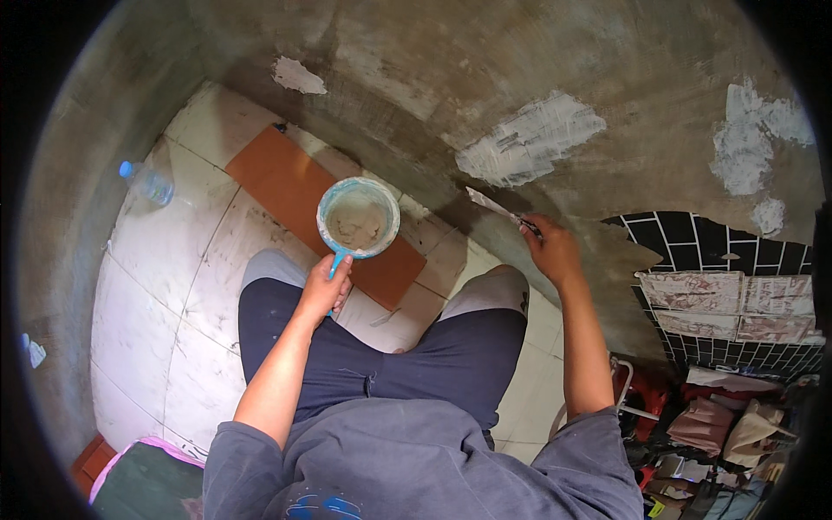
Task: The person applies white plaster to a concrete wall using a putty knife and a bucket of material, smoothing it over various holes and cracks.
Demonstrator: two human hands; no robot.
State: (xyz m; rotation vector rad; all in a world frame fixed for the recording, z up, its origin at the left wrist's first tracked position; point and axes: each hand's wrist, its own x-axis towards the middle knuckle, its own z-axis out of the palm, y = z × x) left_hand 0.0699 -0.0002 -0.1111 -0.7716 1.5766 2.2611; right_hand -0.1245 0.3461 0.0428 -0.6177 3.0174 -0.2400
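Head view, looking steeply down past a grey shirt and dark trousers, knees bent close to a wall.

Left hand [325, 290] closed around the blue handle of a small round scoop pot [358, 217], held out above the floor. Inside the pot, pale grey paste smeared up the walls.

Right hand [551, 251] clamped on the handle of a putty knife [494, 206], blade tip laid against the wall [416, 78] low down, just above the floor line. Blade whitened with filler.

Wall of rough grey-brown cement, mottled and bare. Patches of white filler [530, 137] spread on it: a broad one just above the blade, a small one further left near the top, more at the far right. A darker, damp-looking band along the foot of the wall.

To the right, a stretch of black tiles with white joints [693, 238], ragged at the edge, some pale pinkish tiles below it.

Floor [165, 286] of large whitish tiles, scuffed and dusty. One terracotta-coloured tile [282, 178] lying flat near the foot of the wall, partly beneath the pot. A clear plastic bottle with a blue cap [146, 183] on its side at the far left, beside another grey wall.

Lower right corner crowded with heaped cloths and odd items [728, 425], too jumbled to tell apart. Lower left corner, a dark mat edged in pink [143, 481].
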